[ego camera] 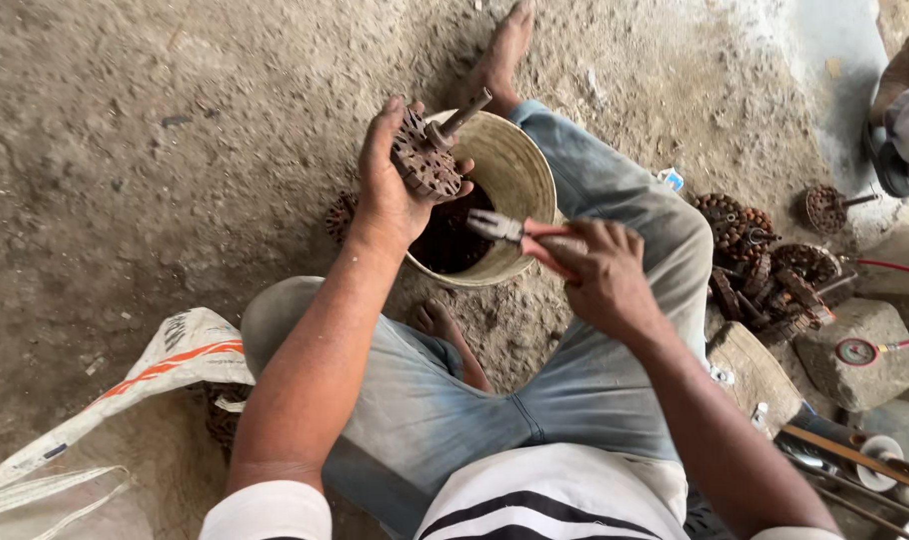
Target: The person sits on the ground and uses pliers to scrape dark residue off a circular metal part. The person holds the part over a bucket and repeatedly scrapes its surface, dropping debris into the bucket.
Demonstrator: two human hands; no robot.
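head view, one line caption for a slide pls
Seated person's left hand holds a rusty rotor over a bucket; right hand grips red-handled pliers.

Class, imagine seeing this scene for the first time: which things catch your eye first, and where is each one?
At the centre, the left hand holds a rusty slotted metal core with a shaft over a pale bucket set between the person's legs. Just right of it, the right hand grips red-handled pliers. Farther right, a heap of similar rusty parts lies on the ground.
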